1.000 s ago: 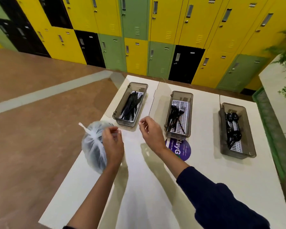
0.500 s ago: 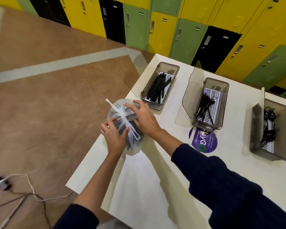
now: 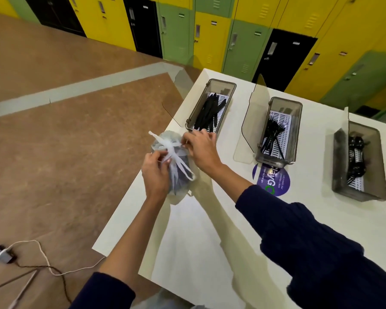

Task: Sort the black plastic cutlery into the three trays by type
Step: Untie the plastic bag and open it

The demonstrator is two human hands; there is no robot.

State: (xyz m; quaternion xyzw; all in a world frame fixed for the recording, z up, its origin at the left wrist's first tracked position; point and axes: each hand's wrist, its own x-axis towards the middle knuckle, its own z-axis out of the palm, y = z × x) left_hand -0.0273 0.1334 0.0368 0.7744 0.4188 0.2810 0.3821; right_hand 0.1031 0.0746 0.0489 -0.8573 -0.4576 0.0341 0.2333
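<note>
A thin, translucent, crinkled plastic bag point(image 3: 172, 157) lies on the smooth matt white table point(image 3: 187, 241), with three smoky, glossy see-through plastic trays point(image 3: 276, 157) toward two o'clock holding glossy black plastic cutlery point(image 3: 210, 112).

Yellow, green and black lockers point(image 3: 212, 39), brown floor point(image 3: 65, 152), white cable point(image 3: 42, 255), purple sticker point(image 3: 274, 180).
</note>
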